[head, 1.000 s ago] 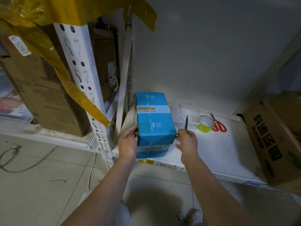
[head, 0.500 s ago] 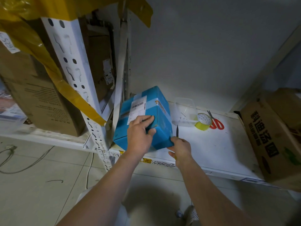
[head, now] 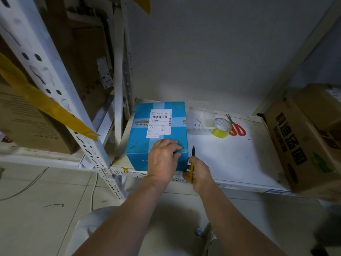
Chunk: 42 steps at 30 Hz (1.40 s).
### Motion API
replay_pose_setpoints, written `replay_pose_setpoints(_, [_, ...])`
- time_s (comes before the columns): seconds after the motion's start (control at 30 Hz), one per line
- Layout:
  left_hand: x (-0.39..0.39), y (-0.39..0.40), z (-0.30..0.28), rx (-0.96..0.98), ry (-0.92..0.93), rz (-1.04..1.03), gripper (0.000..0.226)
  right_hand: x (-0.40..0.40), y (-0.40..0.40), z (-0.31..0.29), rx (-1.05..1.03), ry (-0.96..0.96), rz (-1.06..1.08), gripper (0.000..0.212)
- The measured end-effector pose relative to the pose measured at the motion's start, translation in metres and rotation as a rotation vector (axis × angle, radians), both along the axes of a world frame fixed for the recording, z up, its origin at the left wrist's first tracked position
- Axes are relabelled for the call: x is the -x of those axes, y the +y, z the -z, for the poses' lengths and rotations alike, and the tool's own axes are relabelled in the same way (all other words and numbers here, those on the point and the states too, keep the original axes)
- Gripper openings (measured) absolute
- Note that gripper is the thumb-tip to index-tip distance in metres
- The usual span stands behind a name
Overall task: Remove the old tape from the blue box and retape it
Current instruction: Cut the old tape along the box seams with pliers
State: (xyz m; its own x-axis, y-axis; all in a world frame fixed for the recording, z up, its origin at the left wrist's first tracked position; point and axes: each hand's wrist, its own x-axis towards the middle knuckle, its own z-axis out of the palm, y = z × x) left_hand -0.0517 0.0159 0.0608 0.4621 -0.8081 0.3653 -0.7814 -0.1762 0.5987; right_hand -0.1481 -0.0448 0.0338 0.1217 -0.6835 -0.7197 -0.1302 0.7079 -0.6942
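1. The left hand [head: 164, 159] is lying palm-down on the blue box [head: 158, 137], fingers spread flat over its near top edge.
2. The right hand [head: 198, 172] is gripping a yellow-handled utility knife [head: 192, 163], blade pointing up beside the box's near right corner.
3. The box is sitting label-up on the white shelf [head: 230, 159].
4. The clear plastic container [head: 200, 119] is holding small items too small to make out, with the yellow tape roll [head: 222, 127] touching it.
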Motion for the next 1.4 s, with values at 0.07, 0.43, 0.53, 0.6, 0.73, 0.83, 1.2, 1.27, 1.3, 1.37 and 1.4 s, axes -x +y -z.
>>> replay_pose_setpoints(0.07, [0.002, -0.001, 0.007, -0.062, -0.044, 0.046, 0.019, 0.001, 0.001, 0.001, -0.024, -0.073, 0.006, 0.024])
replay_pose_setpoints(0.43, [0.002, 0.011, 0.02, -0.277, -0.292, 0.104, 0.049, 0.018, -0.004, -0.023, 0.272, 0.126, -0.109, 0.002])
replay_pose_setpoints(0.53, [0.004, 0.015, 0.015, -0.408, -0.328, 0.131, 0.055, 0.028, -0.002, -0.031, 0.525, 0.357, -0.257, 0.03])
replay_pose_setpoints(0.6, [0.007, 0.015, 0.011, -0.481, -0.34, 0.142, 0.063, 0.036, 0.002, -0.039, 0.661, 0.514, -0.341, 0.039])
replay_pose_setpoints(0.73, [0.012, 0.014, 0.005, -0.563, -0.364, 0.168, 0.075, 0.049, 0.008, -0.056, 0.891, 0.806, -0.554, 0.043])
replay_pose_setpoints(0.83, [0.013, 0.012, 0.001, -0.592, -0.347, 0.176, 0.075, 0.053, 0.007, -0.061, 0.969, 0.932, -0.695, 0.043])
replay_pose_setpoints(1.2, [0.012, 0.006, -0.006, -0.615, -0.369, 0.174, 0.073, 0.057, -0.002, -0.072, 0.979, 0.987, -0.873, 0.047])
replay_pose_setpoints(1.27, [0.011, 0.006, -0.006, -0.606, -0.364, 0.171, 0.072, 0.057, -0.002, -0.072, 0.987, 0.981, -0.888, 0.046])
replay_pose_setpoints(1.3, [0.011, 0.006, -0.006, -0.606, -0.358, 0.169, 0.072, 0.056, -0.002, -0.072, 0.991, 0.977, -0.89, 0.046])
replay_pose_setpoints(1.37, [0.011, 0.005, -0.007, -0.612, -0.35, 0.167, 0.073, 0.054, -0.002, -0.07, 0.989, 0.97, -0.891, 0.047])
replay_pose_setpoints(1.4, [0.011, 0.005, -0.007, -0.615, -0.351, 0.168, 0.074, 0.054, -0.002, -0.07, 0.986, 0.969, -0.891, 0.047])
